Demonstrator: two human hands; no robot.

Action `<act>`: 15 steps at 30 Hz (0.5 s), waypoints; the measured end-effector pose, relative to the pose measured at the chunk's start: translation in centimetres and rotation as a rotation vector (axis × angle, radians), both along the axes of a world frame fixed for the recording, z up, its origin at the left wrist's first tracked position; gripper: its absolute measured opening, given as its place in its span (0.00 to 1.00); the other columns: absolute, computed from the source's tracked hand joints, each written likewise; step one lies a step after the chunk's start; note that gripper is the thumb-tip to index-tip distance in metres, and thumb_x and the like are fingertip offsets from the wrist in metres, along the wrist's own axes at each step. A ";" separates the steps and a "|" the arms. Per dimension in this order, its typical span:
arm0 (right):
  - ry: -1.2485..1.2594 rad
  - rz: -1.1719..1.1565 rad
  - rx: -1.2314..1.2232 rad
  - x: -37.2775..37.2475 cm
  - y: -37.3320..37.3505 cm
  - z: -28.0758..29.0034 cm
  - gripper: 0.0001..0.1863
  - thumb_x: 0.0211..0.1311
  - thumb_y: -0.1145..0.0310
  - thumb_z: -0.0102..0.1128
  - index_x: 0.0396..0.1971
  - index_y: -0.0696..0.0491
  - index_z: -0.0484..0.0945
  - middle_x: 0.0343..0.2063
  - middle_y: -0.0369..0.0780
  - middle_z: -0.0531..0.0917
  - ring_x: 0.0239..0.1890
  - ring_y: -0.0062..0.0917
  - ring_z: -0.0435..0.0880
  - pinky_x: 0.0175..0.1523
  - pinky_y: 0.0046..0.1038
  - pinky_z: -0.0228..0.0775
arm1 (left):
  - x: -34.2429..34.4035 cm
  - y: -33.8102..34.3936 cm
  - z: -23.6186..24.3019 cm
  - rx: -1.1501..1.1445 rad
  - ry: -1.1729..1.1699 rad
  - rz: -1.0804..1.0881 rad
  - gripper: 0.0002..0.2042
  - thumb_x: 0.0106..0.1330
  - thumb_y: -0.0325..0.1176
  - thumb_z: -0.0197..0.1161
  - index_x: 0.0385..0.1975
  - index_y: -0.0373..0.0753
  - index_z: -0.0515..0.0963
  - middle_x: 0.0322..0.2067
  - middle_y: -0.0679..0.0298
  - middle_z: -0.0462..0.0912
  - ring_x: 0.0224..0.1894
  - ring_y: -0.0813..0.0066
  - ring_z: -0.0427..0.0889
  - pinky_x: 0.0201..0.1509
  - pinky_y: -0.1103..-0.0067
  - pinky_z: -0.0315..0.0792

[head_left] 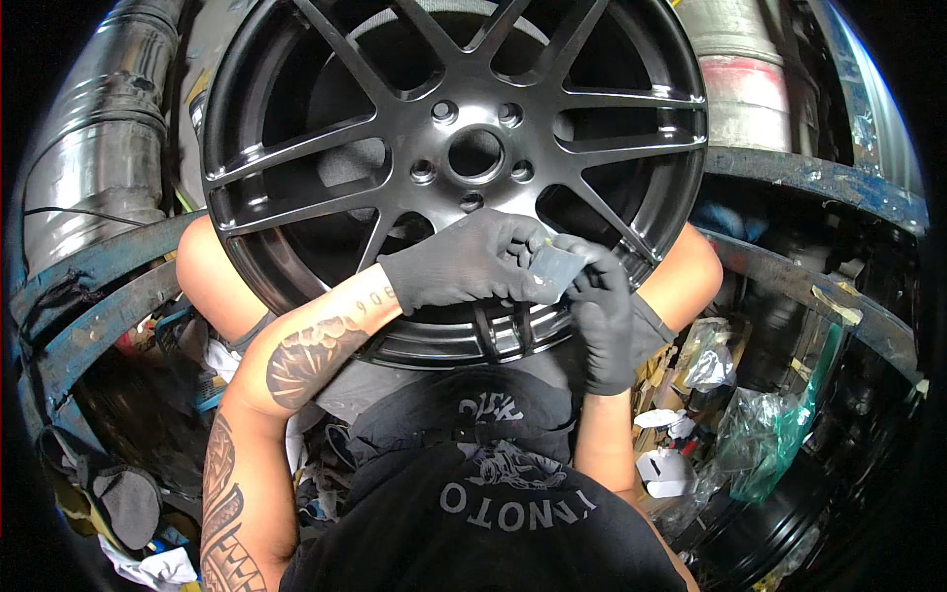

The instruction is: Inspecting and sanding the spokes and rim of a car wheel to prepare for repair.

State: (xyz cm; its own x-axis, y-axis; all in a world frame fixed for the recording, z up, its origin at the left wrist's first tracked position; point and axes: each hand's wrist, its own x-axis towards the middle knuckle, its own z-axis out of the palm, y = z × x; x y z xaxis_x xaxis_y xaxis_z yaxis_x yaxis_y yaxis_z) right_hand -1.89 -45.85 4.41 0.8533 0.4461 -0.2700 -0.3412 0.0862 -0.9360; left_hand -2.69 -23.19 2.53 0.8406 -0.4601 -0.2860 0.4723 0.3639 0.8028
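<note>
A large black alloy wheel rim (475, 94) with split spokes lies face up across my knees. Above its lower part, my left hand (464, 261), in a dark grey work glove, pinches a small grey square sheet (558, 268) that resembles sandpaper. On the sheet's other side, my right hand (602, 311), gloved alike, has its fingertips closed on the edge. Bolt holes ring the hub's round centre opening, just beyond my left hand. Some of my fingertips are hidden behind the sheet and each other.
Metal drums stand at far left (99, 148) and far right (740, 94). Worn blue curved beams (819, 271) flank me on both sides. Low on the right lie clear and green plastic wrap (764, 444) and scraps; at lower left sits a dark grey pad (126, 505) among litter.
</note>
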 end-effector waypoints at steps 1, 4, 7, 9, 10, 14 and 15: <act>0.058 0.017 0.001 -0.6 0.5 -0.2 0.34 0.65 0.62 0.73 0.65 0.59 0.67 0.62 0.45 0.77 0.59 0.28 0.79 0.67 0.33 0.71 | -0.1 -0.2 -0.5 0.000 0.000 0.007 0.11 0.64 0.31 0.74 0.40 0.35 0.81 0.35 0.71 0.85 0.37 0.89 0.80 0.40 0.86 0.73; 0.159 -0.063 0.034 -1.6 2.3 0.2 0.27 0.67 0.68 0.69 0.61 0.59 0.70 0.60 0.43 0.78 0.57 0.26 0.80 0.66 0.32 0.71 | -0.3 -0.5 -1.5 0.047 -0.065 0.075 0.11 0.63 0.33 0.76 0.38 0.35 0.81 0.31 0.72 0.83 0.34 0.89 0.78 0.37 0.85 0.72; 0.141 -0.169 0.115 -1.7 3.5 0.1 0.21 0.69 0.71 0.64 0.59 0.60 0.72 0.58 0.45 0.80 0.57 0.27 0.81 0.66 0.32 0.71 | -0.3 -0.4 -1.2 0.143 -0.080 0.049 0.13 0.64 0.37 0.76 0.32 0.35 0.81 0.26 0.72 0.81 0.31 0.87 0.76 0.36 0.83 0.71; 0.040 -0.221 0.094 -1.2 3.6 0.5 0.17 0.70 0.72 0.59 0.55 0.61 0.73 0.58 0.49 0.80 0.58 0.31 0.81 0.67 0.34 0.70 | -0.5 -0.6 -0.6 0.293 -0.060 -0.017 0.17 0.64 0.42 0.76 0.28 0.34 0.79 0.22 0.70 0.79 0.29 0.86 0.74 0.34 0.79 0.70; -0.050 -0.184 0.045 -0.8 3.1 -0.1 0.15 0.68 0.71 0.58 0.51 0.62 0.73 0.57 0.52 0.81 0.60 0.37 0.81 0.69 0.38 0.69 | -0.5 -0.6 -0.3 0.358 -0.102 -0.069 0.19 0.65 0.46 0.74 0.29 0.34 0.80 0.21 0.67 0.79 0.28 0.82 0.75 0.34 0.76 0.70; -0.107 -0.189 0.091 1.1 1.1 0.8 0.15 0.65 0.67 0.61 0.44 0.61 0.72 0.53 0.56 0.84 0.63 0.48 0.80 0.71 0.48 0.69 | 0.1 0.8 0.3 0.503 -0.356 -0.454 0.21 0.67 0.53 0.70 0.37 0.36 0.84 0.22 0.62 0.81 0.29 0.74 0.78 0.37 0.74 0.73; -0.158 -0.164 0.063 1.6 0.1 0.8 0.08 0.63 0.74 0.57 0.39 0.60 0.73 0.53 0.56 0.83 0.64 0.49 0.79 0.71 0.48 0.69 | 0.0 1.1 0.1 0.500 -0.356 -0.452 0.21 0.67 0.53 0.70 0.37 0.36 0.84 0.22 0.62 0.81 0.29 0.74 0.78 0.37 0.74 0.73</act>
